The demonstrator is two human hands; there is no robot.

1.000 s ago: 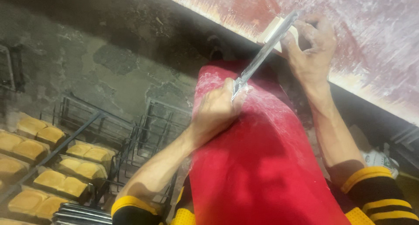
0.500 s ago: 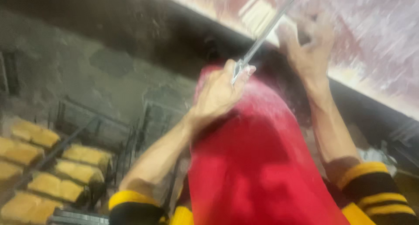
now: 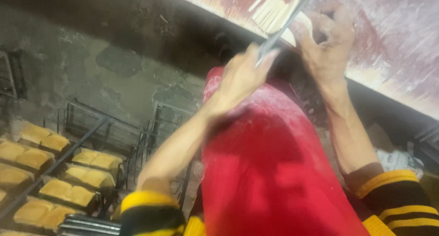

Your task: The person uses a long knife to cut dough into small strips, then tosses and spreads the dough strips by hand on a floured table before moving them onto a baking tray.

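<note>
red cloth (image 3: 270, 172), dusted pale with flour along its upper fold, is seen filling the middle of the head view, draped from the edge of a flour-streaked bench (image 3: 393, 48) down toward the camera. a long metal blade (image 3: 286, 27) is held above it: the left hand (image 3: 240, 80) is closed in a narrow grip round the lower end of the blade, fingers curled and knuckles turned outward, just over the top of the cloth. the right hand (image 3: 327, 48) is raised at the bench edge, its fingers bent round the upper part of the blade, where a pale, ridged block of dough strips (image 3: 274, 11) lies on the bench; whether this grip is fully closed on the blade or on the block cannot be told, as the frame is blurred by motion. both forearms are bare, and black cuffs banded in yellow are shown at the bottom of the frame. to the left, well apart from the hands, rows of golden loaves (image 3: 55, 172) are seen lying in dark metal racks (image 3: 114, 135) on the floor. a stained grey wall (image 3: 91, 62) is shown behind the racks.
</note>
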